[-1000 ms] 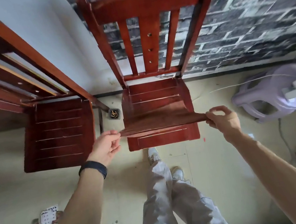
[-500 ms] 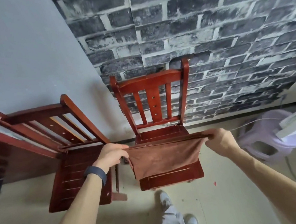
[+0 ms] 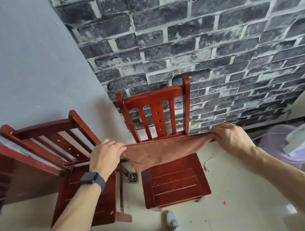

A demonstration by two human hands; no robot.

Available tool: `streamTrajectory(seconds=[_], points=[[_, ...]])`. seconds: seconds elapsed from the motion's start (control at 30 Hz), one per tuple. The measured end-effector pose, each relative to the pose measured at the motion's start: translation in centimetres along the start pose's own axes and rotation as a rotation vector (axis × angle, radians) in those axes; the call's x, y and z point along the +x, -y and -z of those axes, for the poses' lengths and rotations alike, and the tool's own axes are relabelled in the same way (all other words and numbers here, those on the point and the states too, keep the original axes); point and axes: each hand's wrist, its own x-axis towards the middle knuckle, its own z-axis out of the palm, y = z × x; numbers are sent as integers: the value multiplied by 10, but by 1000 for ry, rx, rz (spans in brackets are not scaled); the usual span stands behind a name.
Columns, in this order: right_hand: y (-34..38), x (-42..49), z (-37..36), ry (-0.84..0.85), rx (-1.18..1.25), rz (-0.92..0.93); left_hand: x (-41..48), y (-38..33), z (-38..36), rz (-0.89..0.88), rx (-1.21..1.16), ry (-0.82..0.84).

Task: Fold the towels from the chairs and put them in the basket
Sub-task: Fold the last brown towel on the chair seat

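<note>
- A brown towel (image 3: 165,152) hangs stretched between two bare hands, above the seat of a red wooden chair (image 3: 175,181) and in front of its slatted back.
- The left hand (image 3: 106,156) pinches one upper corner, its fingers (image 3: 119,147) curled over the edge.
- The right hand (image 3: 229,139) grips the opposite upper corner, with the cloth bunched inside its closed fingers (image 3: 217,133).
- Between the two sets of fingertips the top edge runs taut and nearly level. This is the towel's long axis, side to side.
- Below the fingers the cloth sags in a shallow curve, its loose lower edge pointing down toward the seat.
- The towel looks soft, light and limp, and unlikely to slip. It is best held by the corners, as it is now, so the edges can meet for a fold.
</note>
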Motion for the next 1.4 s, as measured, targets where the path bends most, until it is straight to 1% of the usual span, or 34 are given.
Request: streamTrajectory(seconds=[0.13,0.23,0.33,0.4,0.47,0.57,0.6,0.67,0.7,0.77,0.83,0.93,1.03,1.2,1.3,1.4], points=[[6,5,12,30,-15,40,0,8,-3,-214,218,1],[6,9,14,92,-70,55,-4,18,-18,-355,378,28],[2,11,9,206,-117,26,-8,20,-26,-426,389,38],[1,10,3,270,-155,10,-8,20,-30,-418,328,39],[2,7,-4,330,-192,8,-9,21,-35,-421,286,75],[7,12,-16,505,-232,-30,-16,21,-54,-606,366,210],[8,16,-20,522,-211,-57,-15,21,-63,-593,367,249],[8,22,-33,503,-174,-102,-9,23,-77,-384,301,267],[9,25,-39,527,-187,-98,-5,24,-83,-312,293,258],[9,29,-50,604,-231,-65,1,23,-98,-318,314,290],[5,35,-57,598,-213,-78,4,22,-108,-322,317,301],[-4,52,-65,529,-161,-121,16,27,-119,-278,254,289],[-8,76,-76,435,-123,-110,38,37,-131,-234,256,251],[-13,112,-98,312,-113,-116,78,52,-147,-194,273,239],[-18,117,-111,253,-102,-118,90,57,-155,-168,260,212],[-21,108,-124,228,-93,-110,81,58,-165,-171,240,217]])
